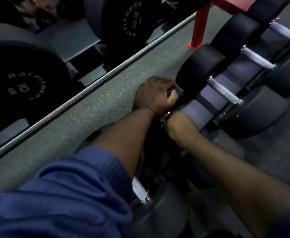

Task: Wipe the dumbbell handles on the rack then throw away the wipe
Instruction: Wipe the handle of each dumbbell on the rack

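**Both hands down on one dumbbell at the rack**

The person is bent over the rack (209, 100), both arms reaching to the near dumbbell (178, 98). It lies in its cradle beside three more whose bare metal handles (223, 91) run off in a row up to the right.

The left hand (154, 95) comes in from a blue sleeve (72, 186). Its fingers are curled tight over a dark part at the far end of that dumbbell. From here I cannot tell whether that part is the head itself or something else black.

The right hand (178, 124) is just beside it, almost touching the left wrist. It is closed in a fist where the handle should be. A pale, crumpled scrap of wipe (165, 118) pokes out at the fist's left edge, pinched in the fingers. The handle under it is hidden by both hands.

Lower down, another shiny handle (139, 188) shows under the left forearm.

Speckled grey floor (106, 93) runs along the left of the rack to a metal strip (89, 86). Beyond that sit big black weights marked 10 (25, 86) and 12.5 (132, 24). A red post (201, 26) stands on the floor at the rack's far end.
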`<action>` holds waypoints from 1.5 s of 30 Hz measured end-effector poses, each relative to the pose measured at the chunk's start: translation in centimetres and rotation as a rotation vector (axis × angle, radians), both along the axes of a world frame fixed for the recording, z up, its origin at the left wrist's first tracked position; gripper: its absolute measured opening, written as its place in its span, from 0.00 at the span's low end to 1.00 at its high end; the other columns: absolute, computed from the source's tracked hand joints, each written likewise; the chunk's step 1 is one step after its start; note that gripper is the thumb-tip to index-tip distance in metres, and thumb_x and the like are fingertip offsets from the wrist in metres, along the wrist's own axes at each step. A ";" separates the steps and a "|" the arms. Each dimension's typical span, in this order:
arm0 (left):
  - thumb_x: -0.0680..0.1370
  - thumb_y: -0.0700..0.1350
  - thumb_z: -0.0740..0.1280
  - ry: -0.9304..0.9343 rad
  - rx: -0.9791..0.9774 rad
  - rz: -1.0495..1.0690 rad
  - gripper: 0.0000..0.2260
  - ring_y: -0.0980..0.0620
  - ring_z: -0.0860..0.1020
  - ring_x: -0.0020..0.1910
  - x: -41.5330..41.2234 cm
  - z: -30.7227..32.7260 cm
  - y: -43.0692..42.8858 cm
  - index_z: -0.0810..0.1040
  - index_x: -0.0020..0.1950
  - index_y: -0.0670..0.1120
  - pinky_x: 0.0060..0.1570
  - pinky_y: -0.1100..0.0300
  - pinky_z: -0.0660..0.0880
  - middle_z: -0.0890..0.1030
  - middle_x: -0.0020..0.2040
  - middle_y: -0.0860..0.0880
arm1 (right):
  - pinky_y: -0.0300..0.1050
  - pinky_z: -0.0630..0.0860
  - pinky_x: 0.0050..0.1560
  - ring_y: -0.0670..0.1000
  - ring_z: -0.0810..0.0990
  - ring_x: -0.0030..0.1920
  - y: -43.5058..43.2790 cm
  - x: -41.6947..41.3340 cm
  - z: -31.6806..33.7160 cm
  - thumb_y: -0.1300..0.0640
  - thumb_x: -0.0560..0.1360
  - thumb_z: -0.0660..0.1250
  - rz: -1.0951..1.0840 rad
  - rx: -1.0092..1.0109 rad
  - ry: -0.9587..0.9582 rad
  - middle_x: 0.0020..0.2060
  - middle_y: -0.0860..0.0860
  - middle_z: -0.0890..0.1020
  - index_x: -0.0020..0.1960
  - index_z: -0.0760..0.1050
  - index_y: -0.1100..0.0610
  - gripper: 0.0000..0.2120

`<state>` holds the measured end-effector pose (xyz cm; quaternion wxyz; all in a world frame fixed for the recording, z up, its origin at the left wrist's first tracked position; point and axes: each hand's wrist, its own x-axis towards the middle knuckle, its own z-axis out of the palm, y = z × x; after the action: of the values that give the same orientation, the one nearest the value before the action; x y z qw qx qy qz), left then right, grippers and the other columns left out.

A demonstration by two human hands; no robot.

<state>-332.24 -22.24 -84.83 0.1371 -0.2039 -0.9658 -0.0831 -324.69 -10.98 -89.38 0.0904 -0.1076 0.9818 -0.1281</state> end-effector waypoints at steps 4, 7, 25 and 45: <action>0.76 0.59 0.60 -0.001 0.040 0.018 0.19 0.51 0.76 0.64 -0.3 0.3 -0.1 0.81 0.62 0.58 0.56 0.53 0.76 0.82 0.63 0.60 | 0.49 0.72 0.44 0.63 0.81 0.53 2.5 1.7 -0.1 0.53 0.81 0.63 -0.078 0.015 -0.045 0.54 0.60 0.81 0.57 0.76 0.61 0.12; 0.76 0.59 0.60 -0.003 0.051 0.023 0.18 0.52 0.76 0.64 -0.3 0.4 0.1 0.81 0.62 0.58 0.56 0.54 0.75 0.81 0.63 0.61 | 0.52 0.73 0.46 0.64 0.80 0.54 1.8 2.0 0.5 0.55 0.81 0.63 -0.093 0.013 -0.053 0.54 0.63 0.80 0.58 0.75 0.63 0.12; 0.78 0.57 0.63 -0.007 0.093 0.030 0.16 0.52 0.76 0.65 0.1 0.5 0.2 0.82 0.63 0.59 0.58 0.53 0.76 0.81 0.64 0.61 | 0.50 0.77 0.53 0.61 0.80 0.57 1.4 0.3 1.1 0.62 0.81 0.62 -0.016 -0.015 -0.126 0.57 0.60 0.80 0.62 0.76 0.61 0.12; 0.78 0.58 0.62 -0.011 0.100 0.043 0.17 0.52 0.77 0.64 0.1 0.4 0.3 0.82 0.63 0.60 0.58 0.52 0.77 0.81 0.65 0.63 | 0.49 0.82 0.54 0.54 0.85 0.47 9.1 -1.9 2.9 0.58 0.68 0.72 0.056 0.014 -0.438 0.42 0.51 0.87 0.43 0.87 0.56 0.07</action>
<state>-332.14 -21.96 -84.41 0.1434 -0.1755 -0.9654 -0.1294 -326.63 -1.83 -86.49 0.3058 -0.1038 0.9362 -0.1389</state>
